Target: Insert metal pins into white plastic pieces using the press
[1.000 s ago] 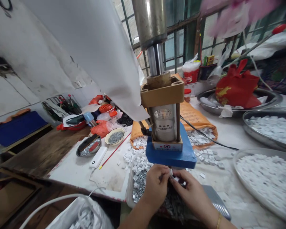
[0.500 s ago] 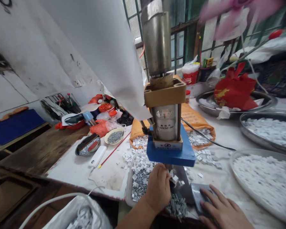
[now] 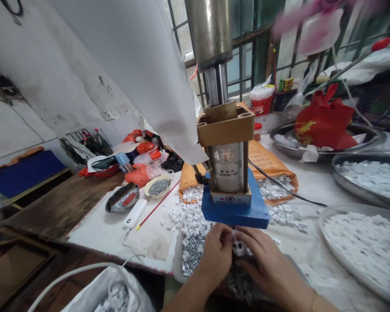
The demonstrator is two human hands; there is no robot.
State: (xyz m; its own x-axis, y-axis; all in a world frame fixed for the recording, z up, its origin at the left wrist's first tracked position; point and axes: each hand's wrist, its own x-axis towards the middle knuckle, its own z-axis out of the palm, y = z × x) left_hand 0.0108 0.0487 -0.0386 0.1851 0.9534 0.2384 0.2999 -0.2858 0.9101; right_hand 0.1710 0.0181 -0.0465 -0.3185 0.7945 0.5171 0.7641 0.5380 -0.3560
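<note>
A: What stands at the far left of the table?
B: A steel bowl (image 3: 121,209) of metal bits, with a white sack (image 3: 141,289) below the table edge, white pieces inside it.
A: And next along?
B: A white device (image 3: 136,214), a cream bowl (image 3: 148,195) of small metal bits and a thin red stick (image 3: 158,205). Then a clear tub (image 3: 177,260) holding metal pins and more white pieces.
A: Where is the left hand (image 3: 215,253)?
B: Just right of the tub, its fingers curled in toward the thumb. I can't tell whether anything is pinched there.
A: And the white parts (image 3: 238,248)?
B: Between the two hands, in front of the press (image 3: 229,171) and its blue base (image 3: 237,214).
A: The right hand (image 3: 268,260)?
B: Half open, fingers bent over those parts; its grip is hidden.
A: Farther right?
B: A round tray (image 3: 325,240) heaped with white pieces.
</note>
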